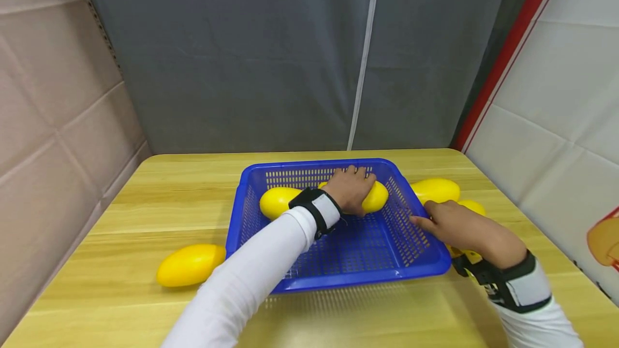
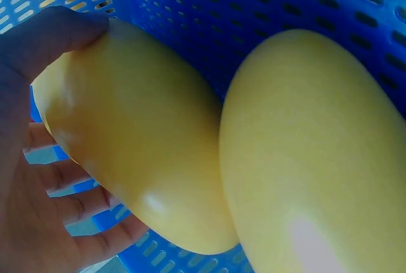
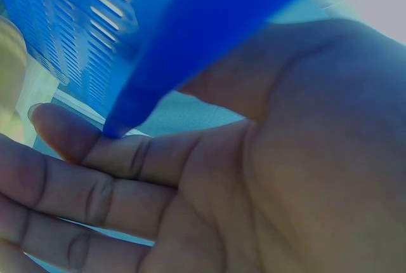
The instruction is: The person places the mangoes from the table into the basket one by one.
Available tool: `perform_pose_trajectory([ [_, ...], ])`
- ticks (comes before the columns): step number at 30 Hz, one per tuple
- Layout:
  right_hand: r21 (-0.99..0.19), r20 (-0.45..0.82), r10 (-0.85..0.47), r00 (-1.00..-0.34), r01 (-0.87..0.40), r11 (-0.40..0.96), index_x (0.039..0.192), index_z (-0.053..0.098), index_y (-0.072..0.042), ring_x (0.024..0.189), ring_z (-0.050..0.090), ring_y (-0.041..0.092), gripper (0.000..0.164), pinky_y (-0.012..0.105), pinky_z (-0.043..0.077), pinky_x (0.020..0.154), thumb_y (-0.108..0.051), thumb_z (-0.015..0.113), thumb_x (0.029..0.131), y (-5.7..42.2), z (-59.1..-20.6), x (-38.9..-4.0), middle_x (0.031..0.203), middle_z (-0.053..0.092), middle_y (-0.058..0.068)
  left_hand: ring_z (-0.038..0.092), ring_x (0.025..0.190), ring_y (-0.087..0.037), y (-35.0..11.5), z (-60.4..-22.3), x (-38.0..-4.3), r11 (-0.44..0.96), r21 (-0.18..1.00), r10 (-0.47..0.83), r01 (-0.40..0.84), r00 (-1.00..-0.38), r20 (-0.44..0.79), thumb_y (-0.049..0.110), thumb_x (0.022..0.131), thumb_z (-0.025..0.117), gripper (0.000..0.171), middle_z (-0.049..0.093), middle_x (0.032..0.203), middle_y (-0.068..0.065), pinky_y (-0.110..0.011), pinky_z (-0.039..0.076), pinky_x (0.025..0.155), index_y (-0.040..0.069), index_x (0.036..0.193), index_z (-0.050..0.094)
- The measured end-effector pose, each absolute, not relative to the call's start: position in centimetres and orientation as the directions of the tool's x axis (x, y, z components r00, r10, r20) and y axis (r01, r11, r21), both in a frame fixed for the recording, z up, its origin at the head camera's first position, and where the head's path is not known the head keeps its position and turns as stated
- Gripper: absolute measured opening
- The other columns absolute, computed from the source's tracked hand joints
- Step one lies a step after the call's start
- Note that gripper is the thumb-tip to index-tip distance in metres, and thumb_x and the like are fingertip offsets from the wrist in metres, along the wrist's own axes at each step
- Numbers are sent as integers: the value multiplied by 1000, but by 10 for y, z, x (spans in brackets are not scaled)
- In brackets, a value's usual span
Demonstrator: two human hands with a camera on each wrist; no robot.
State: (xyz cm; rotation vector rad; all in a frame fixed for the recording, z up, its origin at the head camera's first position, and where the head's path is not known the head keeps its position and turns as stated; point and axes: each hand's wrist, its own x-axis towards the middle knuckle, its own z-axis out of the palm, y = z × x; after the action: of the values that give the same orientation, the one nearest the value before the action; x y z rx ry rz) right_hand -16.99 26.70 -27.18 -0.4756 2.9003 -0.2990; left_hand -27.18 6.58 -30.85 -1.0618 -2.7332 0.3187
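Observation:
A blue plastic basket (image 1: 338,287) with slotted walls stands on the table, with two smooth yellow mangoes inside. My left hand (image 1: 349,189) reaches in and grips the right-hand mango (image 1: 375,197) near the back wall. In the left wrist view, thumb and fingers spread around this mango (image 2: 146,139), and the other mango (image 2: 311,152) lies against it. My right hand (image 1: 456,224) holds the basket's right rim, thumb over the inner side and fingers outside. The right wrist view has the blue rim (image 3: 209,38) between the thumb and the fairly straight fingers (image 3: 133,159).
Left of the basket, a yellow mango (image 1: 190,265) lies on the wooden table (image 1: 184,197). More yellow mangoes (image 1: 437,190) lie along the basket's right side, partly behind my right hand. A grey curtain (image 1: 242,69) hangs behind, with pale walls at both sides.

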Motion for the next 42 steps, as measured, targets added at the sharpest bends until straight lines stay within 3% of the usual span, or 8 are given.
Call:
perform_pose_trajectory([
  [7, -223, -149, -329, -933, -292, 930, 87, 49, -2, 49, 45, 11, 36, 27, 39, 46, -37, 48, 94, 266, -272, -169, 61, 45, 1, 48, 108, -27, 64, -310, -271, 701, -307, 690, 644, -721, 63, 54, 69, 67, 79, 49, 126, -7, -47, 45, 83, 16, 134, 43],
  [14, -217, -149, -330, -932, -295, 931, 86, 49, -2, 49, 45, 11, 36, 27, 38, 46, -38, 48, 94, 266, -272, -169, 61, 45, 1, 47, 104, -24, 62, -305, -273, 708, -274, 691, 651, -719, 77, 53, 65, 69, 81, 49, 121, -5, -43, 47, 77, 16, 132, 42],
  [26, -218, -140, -332, -933, -298, 929, 86, 49, -3, 49, 45, 11, 35, 27, 39, 46, -37, 47, 94, 268, -271, -169, 61, 45, 0, 43, 114, -27, 58, -275, -274, 642, -215, 753, 736, -658, -7, 53, 70, 68, 81, 44, 130, -7, -47, 41, 91, 18, 136, 36],
  [42, -191, -134, -338, -932, -310, 931, 86, 49, -2, 51, 46, 12, 36, 28, 39, 48, -37, 48, 94, 262, -273, -170, 62, 46, 1, 44, 115, -28, 59, -305, -279, 654, -278, 721, 704, -691, -53, 57, 67, 71, 87, 44, 134, -9, -47, 42, 90, 18, 137, 38],
])
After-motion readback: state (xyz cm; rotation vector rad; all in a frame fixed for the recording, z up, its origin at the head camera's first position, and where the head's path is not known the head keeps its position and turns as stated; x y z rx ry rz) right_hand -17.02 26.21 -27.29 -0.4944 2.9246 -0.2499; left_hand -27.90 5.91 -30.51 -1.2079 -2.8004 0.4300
